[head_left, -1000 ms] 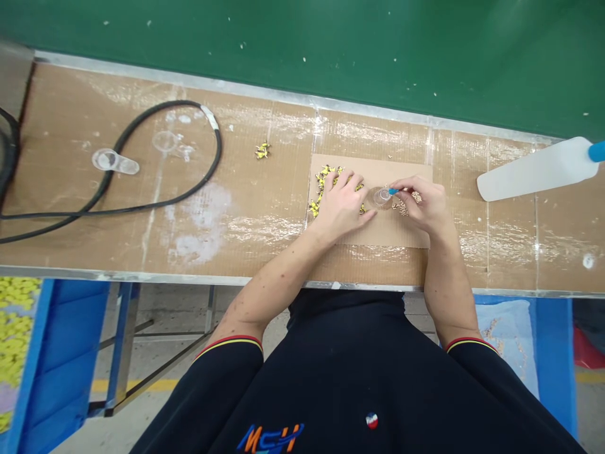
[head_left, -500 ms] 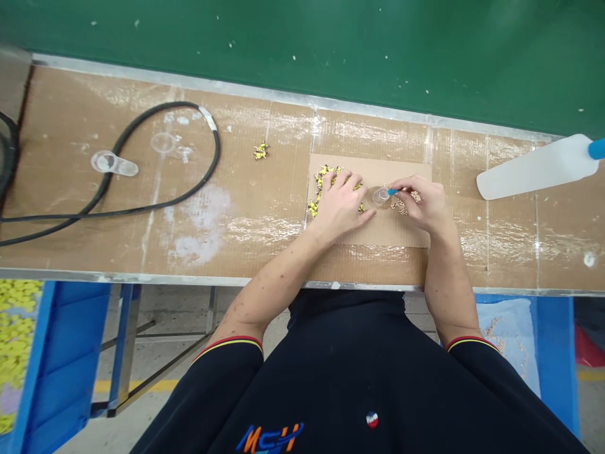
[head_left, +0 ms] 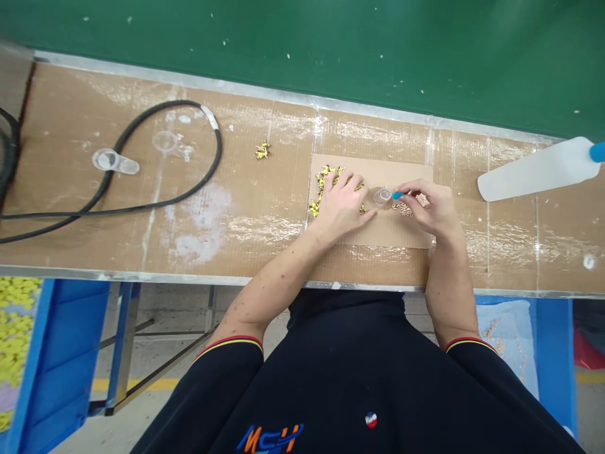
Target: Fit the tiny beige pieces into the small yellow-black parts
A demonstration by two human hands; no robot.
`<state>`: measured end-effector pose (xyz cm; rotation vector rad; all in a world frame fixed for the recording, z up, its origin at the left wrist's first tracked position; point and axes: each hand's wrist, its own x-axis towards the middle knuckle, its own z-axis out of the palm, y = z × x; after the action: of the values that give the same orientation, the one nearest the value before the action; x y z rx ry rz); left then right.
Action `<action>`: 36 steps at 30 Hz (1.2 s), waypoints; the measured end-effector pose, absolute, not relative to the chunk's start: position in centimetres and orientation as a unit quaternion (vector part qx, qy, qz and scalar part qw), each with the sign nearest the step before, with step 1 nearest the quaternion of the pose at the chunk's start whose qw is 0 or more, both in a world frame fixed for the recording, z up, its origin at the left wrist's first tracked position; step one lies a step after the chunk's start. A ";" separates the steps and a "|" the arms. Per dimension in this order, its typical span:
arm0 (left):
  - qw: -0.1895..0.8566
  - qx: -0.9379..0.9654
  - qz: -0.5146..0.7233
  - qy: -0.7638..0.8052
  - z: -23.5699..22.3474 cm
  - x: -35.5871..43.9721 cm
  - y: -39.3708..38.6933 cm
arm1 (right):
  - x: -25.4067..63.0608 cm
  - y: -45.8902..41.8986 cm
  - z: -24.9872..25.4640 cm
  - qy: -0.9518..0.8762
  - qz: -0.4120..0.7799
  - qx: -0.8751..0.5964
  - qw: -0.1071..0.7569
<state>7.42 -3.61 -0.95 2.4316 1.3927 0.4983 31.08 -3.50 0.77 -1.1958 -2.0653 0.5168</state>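
Note:
My left hand (head_left: 340,205) rests fingers-down on a cardboard sheet (head_left: 378,233), over a heap of small yellow parts (head_left: 324,180). Whether it grips one of them is hidden under the fingers. Just right of it stands a small clear plastic cup (head_left: 380,197). My right hand (head_left: 428,205) pinches a thin blue-tipped tool (head_left: 397,195), whose tip touches the cup's rim. A scatter of small tan parts (head_left: 404,208) lies under that hand.
A black cable (head_left: 155,157) loops over the left of the taped workbench. Two clear plastic pieces (head_left: 113,162) lie inside the loop. A few stray yellow parts (head_left: 262,150) sit mid-bench. A white bottle (head_left: 539,169) lies at right. Blue bins (head_left: 47,353) stand below the bench edge.
My right hand has shifted slightly to the right, the blue tip staying at the cup. The left hand stays put.

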 end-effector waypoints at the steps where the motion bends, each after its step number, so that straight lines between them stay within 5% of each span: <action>1: 0.148 0.847 0.170 0.481 -0.9 7.4 -3.6 | 31.1 -3.7 0.9 -0.794 0.199 -0.459 0.344; 36: 0.152 0.851 0.172 0.472 -0.6 7.3 -3.5 | 30.8 -4.0 1.5 -0.818 0.165 -0.451 0.316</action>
<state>7.26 -3.54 -0.57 2.4426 1.3529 0.4931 30.82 -3.97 1.49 -1.1887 -2.1531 0.4348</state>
